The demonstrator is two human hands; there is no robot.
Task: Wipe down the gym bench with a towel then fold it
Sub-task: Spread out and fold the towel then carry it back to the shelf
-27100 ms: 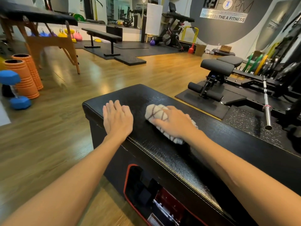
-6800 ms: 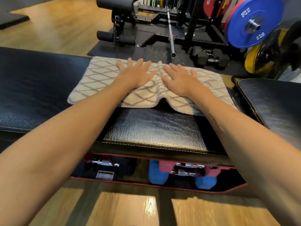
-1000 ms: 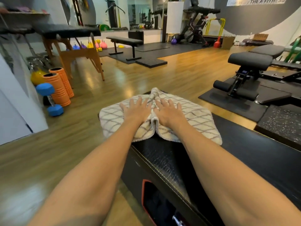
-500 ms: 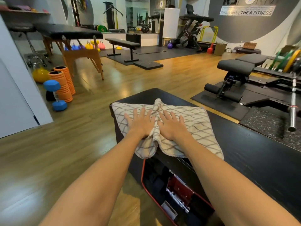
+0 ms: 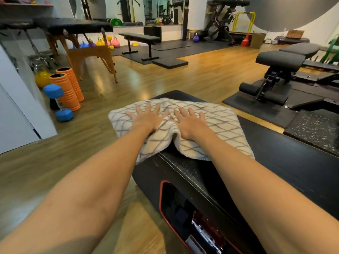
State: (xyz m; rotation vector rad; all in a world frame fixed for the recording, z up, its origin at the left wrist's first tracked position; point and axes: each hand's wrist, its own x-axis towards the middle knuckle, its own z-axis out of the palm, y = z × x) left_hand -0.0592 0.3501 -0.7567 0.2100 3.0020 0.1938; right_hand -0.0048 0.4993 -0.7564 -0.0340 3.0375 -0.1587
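My left hand [image 5: 148, 120] and right hand [image 5: 190, 124] lie flat, fingers spread, pressing a cream towel with grey diamond lines [image 5: 216, 123] at centre frame onto the end of a black padded gym bench [image 5: 286, 167]. No writing is legible. Glossy wood floor [image 5: 201, 76] spreads behind. At left stand orange foam rollers [image 5: 67, 88] and a blue dumbbell [image 5: 58, 102]; lower centre, possibly weights sit blurred inside the bench.
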